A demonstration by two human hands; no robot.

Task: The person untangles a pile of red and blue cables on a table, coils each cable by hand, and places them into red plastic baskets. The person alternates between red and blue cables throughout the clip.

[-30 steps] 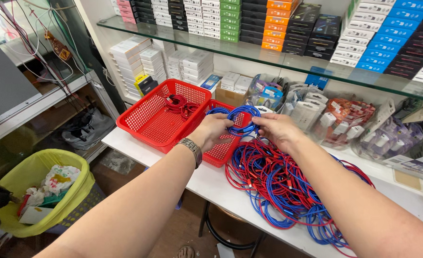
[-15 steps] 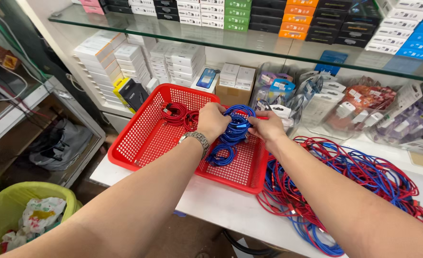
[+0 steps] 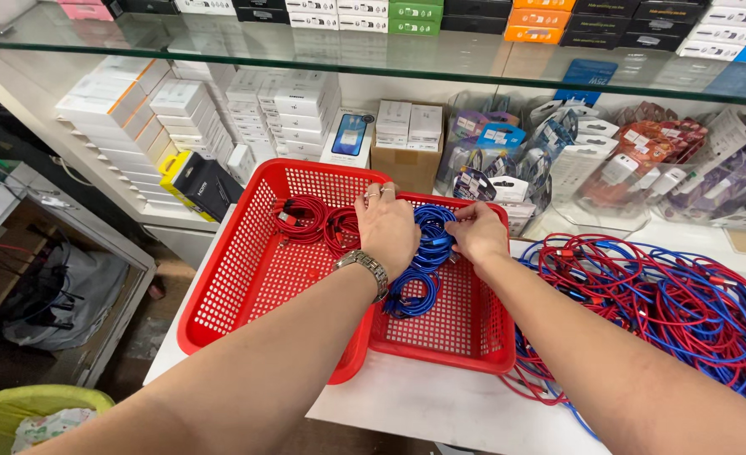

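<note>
- Nearest, at six o'clock, the bare edge of the white counter (image 3: 440,404) runs under both forearms.
- At eight o'clock, low in the corner, the rim of a yellow-green bin (image 3: 44,403) shows, with crumpled wrappers inside.
- At four o'clock a loose heap of red and blue cables (image 3: 668,303) lies on the counter, just beside the right-hand basket and partly under the right forearm.
- In the middle sit two red mesh baskets. The right basket (image 3: 465,337) holds coiled blue cables (image 3: 427,253); its left edge overlaps the left basket (image 3: 246,278).
- The left basket holds coiled red cables (image 3: 310,221) toward its far wall, at about eleven o'clock from the hands.
- The left hand (image 3: 388,229), with a metal watch at the wrist and rings on the fingers, lies palm-down over the seam between the baskets, fingers curled down onto the blue coils; how firmly it grips cannot be told from above.
- The right hand (image 3: 476,232) sits just at three o'clock of the left, fingers pinched together on the upper end of the blue cable bundle.
- Farther, at twelve o'clock, a brown cardboard box (image 3: 406,164) stands with small white boxes on top; stacks of white boxes (image 3: 221,105) rise at ten o'clock.
- At two o'clock, bagged accessories (image 3: 642,160) lean against the wall.
- Farthest, a glass shelf (image 3: 373,55) carries rows of coloured boxes.
</note>
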